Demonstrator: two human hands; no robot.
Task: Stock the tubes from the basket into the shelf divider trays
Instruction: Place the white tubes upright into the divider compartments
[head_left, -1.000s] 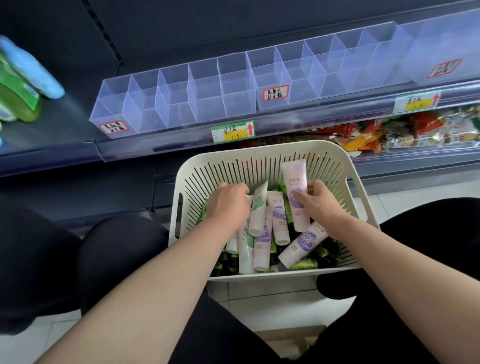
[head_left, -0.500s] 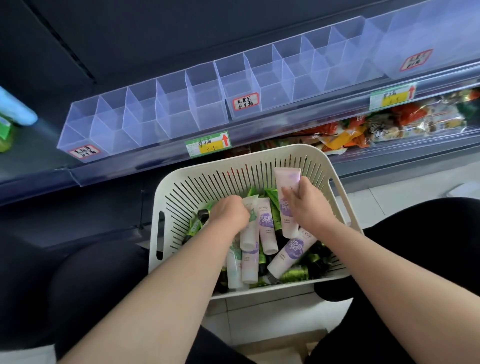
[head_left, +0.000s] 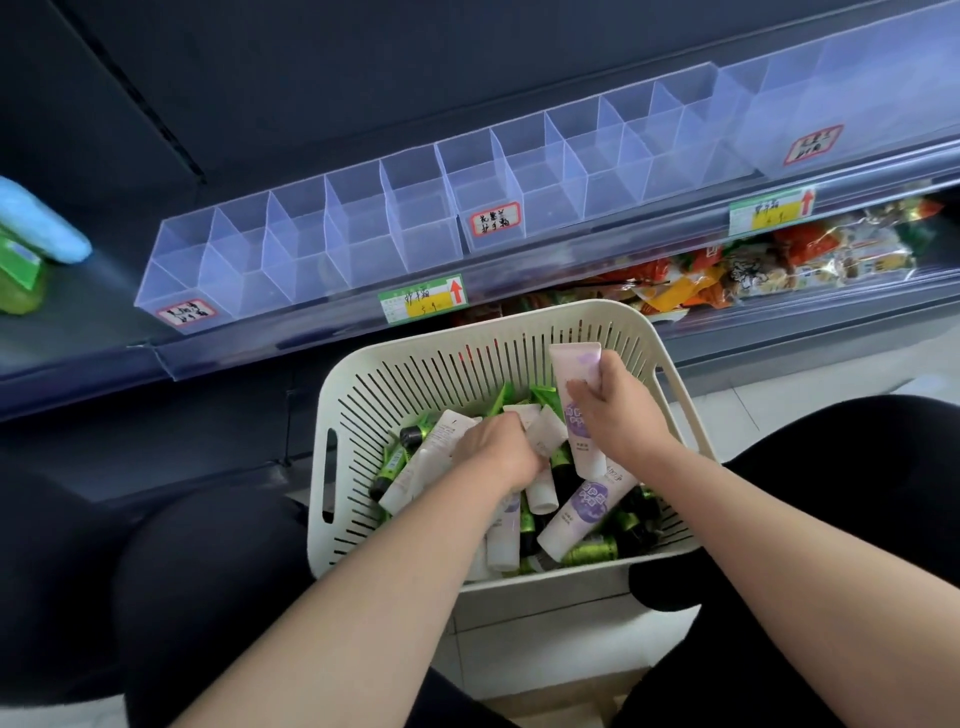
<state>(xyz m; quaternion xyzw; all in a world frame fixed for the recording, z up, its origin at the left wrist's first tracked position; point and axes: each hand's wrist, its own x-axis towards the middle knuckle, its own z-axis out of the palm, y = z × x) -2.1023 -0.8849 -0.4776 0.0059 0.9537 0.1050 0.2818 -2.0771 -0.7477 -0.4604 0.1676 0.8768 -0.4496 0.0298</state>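
A purple tube (head_left: 575, 410) was gripped by the right hand (head_left: 618, 415) above the basket (head_left: 415, 364), centre frame; the left hand (head_left: 498, 452) was closed among tubes. Overfilled grasps risked drops short of the divider trays (head_left: 363, 228).

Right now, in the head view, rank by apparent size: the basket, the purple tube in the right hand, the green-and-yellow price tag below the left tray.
1. Basket
2. Purple tube
3. Price tag, though farther away.

A retail shop aisle is shown. Price tags (head_left: 423, 306) are clipped along the shelf edge (head_left: 311, 332) under clear labelled divider trays (head_left: 363, 228), and packaged snacks (head_left: 779, 260) are stocked on the shelf below.
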